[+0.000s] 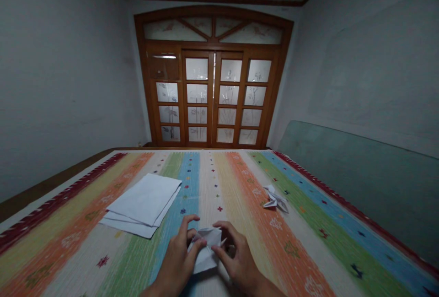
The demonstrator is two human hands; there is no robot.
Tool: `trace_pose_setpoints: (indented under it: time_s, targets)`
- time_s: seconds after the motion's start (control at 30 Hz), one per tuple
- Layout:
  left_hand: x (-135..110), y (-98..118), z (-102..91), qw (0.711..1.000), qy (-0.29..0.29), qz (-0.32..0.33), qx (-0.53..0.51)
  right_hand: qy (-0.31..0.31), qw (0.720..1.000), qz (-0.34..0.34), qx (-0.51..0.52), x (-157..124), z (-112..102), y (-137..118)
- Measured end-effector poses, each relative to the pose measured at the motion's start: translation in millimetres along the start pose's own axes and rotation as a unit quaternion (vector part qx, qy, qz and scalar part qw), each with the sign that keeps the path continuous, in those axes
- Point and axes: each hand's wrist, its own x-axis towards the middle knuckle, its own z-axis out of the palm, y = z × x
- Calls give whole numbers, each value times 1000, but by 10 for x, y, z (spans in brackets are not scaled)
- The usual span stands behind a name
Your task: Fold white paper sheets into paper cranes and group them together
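Between my hands, near the front of the table, is a partly folded piece of white paper (206, 260). My left hand (181, 251) grips its left side, the thumb pressing on the upper face. On the opposite side, my right hand (236, 251) pinches the paper's right edge between thumb and fingers. Some of the folds are covered by my fingers. Off to the right on the cloth lies a folded white paper crane (274, 198). A stack of several white paper sheets (144, 201) rests to the left, its edges unevenly lined up.
A striped, multicoloured tablecloth (219, 191) covers the table. Along the right side stands a pale green panel (360, 182), perhaps a seat back. Wooden doors with glass panes (212, 95) close off the far end, between plain walls.
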Motion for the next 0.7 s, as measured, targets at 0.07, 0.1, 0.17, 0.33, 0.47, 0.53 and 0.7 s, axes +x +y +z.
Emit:
trace_pose_setpoints:
  time_s: [0.07, 0.1, 0.17, 0.33, 0.47, 0.53, 0.7]
  targets:
    - [17, -34, -6, 998, -56, 1, 22, 4, 1000, 21, 1, 10, 3, -1]
    - [24, -53, -9, 996, -79, 1, 31, -2, 1000, 27, -3, 15, 4, -2]
    - [39, -87, -20, 993, -105, -3, 51, -17, 999, 37, -11, 26, 6, -3]
    - [92, -119, -64, 989, -114, -37, 90, 9, 996, 83, -13, 71, -2, 26]
    - [108, -160, -77, 986, -134, -43, 93, 38, 991, 127, -28, 106, -33, 69]
    - [103, -210, -71, 985, -132, -40, 101, 33, 989, 133, -53, 113, -50, 90]
    - [114, -318, -73, 986, -115, -3, 122, 3, 980, 108, -168, 115, -92, 136]
